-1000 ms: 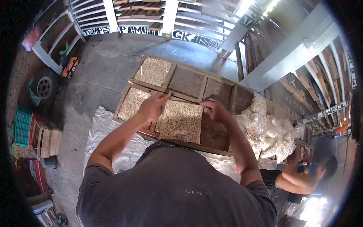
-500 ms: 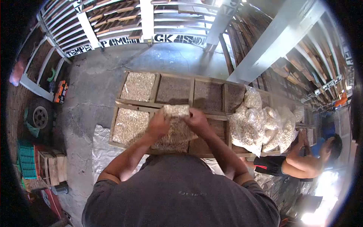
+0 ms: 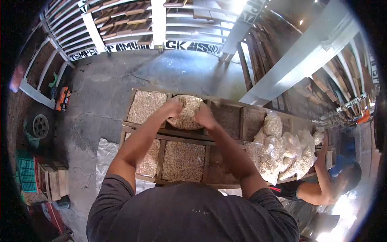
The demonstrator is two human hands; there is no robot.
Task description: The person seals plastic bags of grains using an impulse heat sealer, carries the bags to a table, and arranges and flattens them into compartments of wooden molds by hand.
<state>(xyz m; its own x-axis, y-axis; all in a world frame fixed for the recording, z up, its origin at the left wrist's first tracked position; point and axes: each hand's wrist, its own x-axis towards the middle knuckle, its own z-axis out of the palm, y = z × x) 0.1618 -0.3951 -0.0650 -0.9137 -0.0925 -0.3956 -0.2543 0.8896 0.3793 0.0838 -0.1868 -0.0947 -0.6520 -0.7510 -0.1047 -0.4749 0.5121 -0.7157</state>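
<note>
A clear plastic bag of pale beans (image 3: 188, 113) lies in the second compartment of the back row of a divided wooden tray (image 3: 177, 136). My left hand (image 3: 174, 107) grips its upper left side, fingers closed. On the bag's right edge my right hand (image 3: 204, 116) is closed too. Pale beans (image 3: 147, 107) fill the back-left compartment. In the front row, a flat layer of beans (image 3: 183, 161) fills the second compartment, and more beans (image 3: 149, 159) show in the first, partly hidden by my left forearm.
Several filled plastic bags (image 3: 278, 149) are heaped on the tray's right part. Beyond them, a co-worker (image 3: 322, 185) reaches toward the tray's far right end. A white post (image 3: 298, 56) rises behind the tray. A silvery sheet (image 3: 107, 157) lies on the floor at left.
Both hands have moved from above the front row to the back row's second compartment, where the bag now rests. The front row's second compartment now shows a flat bean layer.
</note>
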